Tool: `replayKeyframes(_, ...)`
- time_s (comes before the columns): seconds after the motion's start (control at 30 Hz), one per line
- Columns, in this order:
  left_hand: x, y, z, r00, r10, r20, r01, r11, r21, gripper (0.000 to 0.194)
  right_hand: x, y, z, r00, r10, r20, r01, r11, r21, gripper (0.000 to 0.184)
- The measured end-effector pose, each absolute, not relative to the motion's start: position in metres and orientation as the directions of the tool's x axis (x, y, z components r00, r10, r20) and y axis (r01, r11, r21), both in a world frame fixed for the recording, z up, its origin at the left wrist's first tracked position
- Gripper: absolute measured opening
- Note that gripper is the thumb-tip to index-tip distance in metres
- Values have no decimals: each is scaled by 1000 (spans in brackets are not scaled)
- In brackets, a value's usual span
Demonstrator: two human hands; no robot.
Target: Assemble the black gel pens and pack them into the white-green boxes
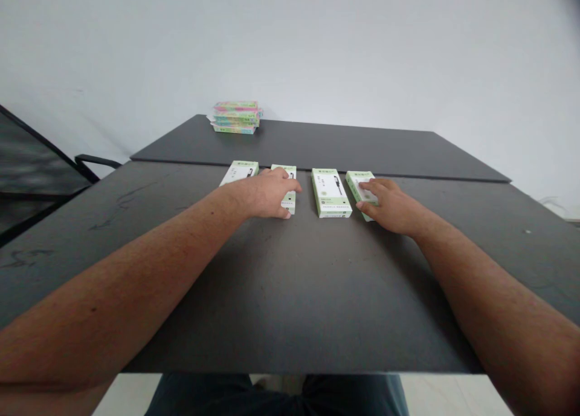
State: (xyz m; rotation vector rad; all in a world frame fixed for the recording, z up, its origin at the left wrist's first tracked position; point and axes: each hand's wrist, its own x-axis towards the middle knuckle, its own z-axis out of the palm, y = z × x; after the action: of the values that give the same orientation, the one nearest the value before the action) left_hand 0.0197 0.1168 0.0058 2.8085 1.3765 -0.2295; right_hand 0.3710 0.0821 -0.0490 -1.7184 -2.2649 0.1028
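Across the middle of the dark table lie several flat white-and-green boxes in a row, printed with a black cable-like item. My left hand [270,193] is over the second box from the left [289,202], fingers apart, thumb low and index finger reaching past its right edge. That hand partly hides the leftmost box [238,170] too. My right hand [388,205] grips the rightmost box [359,177], fingers on its top and thumb at its left edge; its right side is hidden. Between my hands an untouched box [330,191] lies face up.
A stack of colourful packs [235,118] stands at the back left on a second dark tabletop [344,144], beyond a seam. A black chair [40,174] is beside the table's left side. A pale wall [317,47] rises behind.
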Motion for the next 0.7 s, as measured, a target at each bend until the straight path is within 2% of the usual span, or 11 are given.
replayKeyframes(0.4,12,121,5,580,806,-116,807,-588,-53,66,371,83,-51,-235,953,191,930,278,-240,66)
replayKeyframes(0.5,13,119,6,580,807,-111,807,-588,-55,67,365,78,-44,-199,949,246,941,255,-221,69)
replayKeyframes(0.63,14,119,6,571,815,-96,813,-578,-69,65,339,57,-31,-310,853,421,896,410,-171,67)
replayKeyframes(0.7,14,119,4,565,820,-92,817,-572,-78,65,318,44,-28,-419,805,420,853,507,-121,68)
